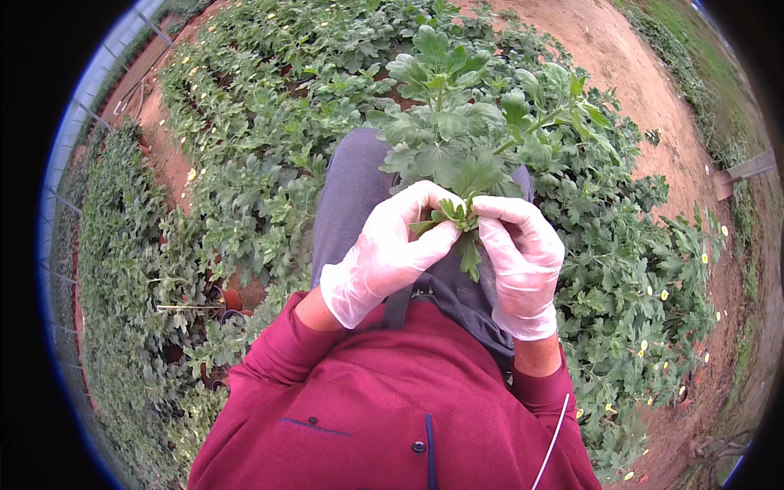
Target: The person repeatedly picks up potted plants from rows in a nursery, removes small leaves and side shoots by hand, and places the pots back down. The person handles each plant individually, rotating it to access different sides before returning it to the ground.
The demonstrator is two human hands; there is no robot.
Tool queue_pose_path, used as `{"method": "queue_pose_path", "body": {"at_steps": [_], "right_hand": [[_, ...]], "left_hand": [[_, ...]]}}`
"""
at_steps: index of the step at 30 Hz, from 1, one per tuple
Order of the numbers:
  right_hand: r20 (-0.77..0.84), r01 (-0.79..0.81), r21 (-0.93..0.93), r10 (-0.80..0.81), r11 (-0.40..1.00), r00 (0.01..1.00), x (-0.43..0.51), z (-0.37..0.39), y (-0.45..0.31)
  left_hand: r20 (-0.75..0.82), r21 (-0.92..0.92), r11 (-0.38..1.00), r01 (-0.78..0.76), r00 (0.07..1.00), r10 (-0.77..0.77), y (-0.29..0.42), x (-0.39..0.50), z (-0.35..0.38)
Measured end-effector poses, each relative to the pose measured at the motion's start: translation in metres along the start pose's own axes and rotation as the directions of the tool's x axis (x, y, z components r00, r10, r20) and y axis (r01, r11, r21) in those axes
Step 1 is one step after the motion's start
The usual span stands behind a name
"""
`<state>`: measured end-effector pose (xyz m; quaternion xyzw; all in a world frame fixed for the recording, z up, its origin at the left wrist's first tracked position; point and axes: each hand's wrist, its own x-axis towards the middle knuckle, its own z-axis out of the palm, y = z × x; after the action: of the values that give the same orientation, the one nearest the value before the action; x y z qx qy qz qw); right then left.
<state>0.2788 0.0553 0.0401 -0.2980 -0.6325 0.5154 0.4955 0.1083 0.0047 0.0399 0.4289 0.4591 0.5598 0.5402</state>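
Both of my hands wear thin white disposable gloves and meet at one leafy shoot tip (pixel 456 214) in front of my lap. Thumb and forefinger of my left hand (pixel 401 229) pinch the shoot from the left. From the right, my right hand (pixel 517 251) has its thumb and forefinger closed at the same tip; whether a small bud or leaf is between them is hidden. A lobed leaf (pixel 470 257) hangs below the fingers. Just beyond stands a taller chrysanthemum-like stem (pixel 438 116) with broad green leaves, and another stem (pixel 539 122) leans to the right.
Dense rows of leafy potted plants (pixel 275 110) surround me, some with small pale yellow tags or blooms (pixel 192 174). An orange-brown pot (pixel 231 298) shows at left beside a thin stick (pixel 187 307). Bare soil (pixel 612 55) runs along the right, near a post (pixel 744 171).
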Motion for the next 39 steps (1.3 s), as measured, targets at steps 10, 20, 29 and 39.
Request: {"method": "queue_pose_path", "body": {"at_steps": [10,20,29,39], "right_hand": [[-0.043,-0.053,0.102,0.058,0.993,0.997,0.000,0.003,-0.002],[0.004,0.009,0.018,-0.009,1.000,1.000,-0.002,0.005,-0.001],[-0.011,0.000,0.026,0.001,1.000,1.000,-0.003,0.008,-0.002],[0.037,0.218,-0.072,-0.216,0.973,0.976,-0.001,0.009,0.010]], "left_hand": [[0.051,0.443,0.826,-0.348,0.930,0.365,-0.009,0.001,-0.003],[-0.002,0.092,0.995,-0.048,0.999,0.048,0.001,-0.006,-0.005],[0.047,0.384,0.854,-0.351,0.931,0.362,-0.009,0.000,-0.009],[0.026,0.124,0.958,-0.260,0.966,0.259,-0.012,-0.005,-0.010]]}}
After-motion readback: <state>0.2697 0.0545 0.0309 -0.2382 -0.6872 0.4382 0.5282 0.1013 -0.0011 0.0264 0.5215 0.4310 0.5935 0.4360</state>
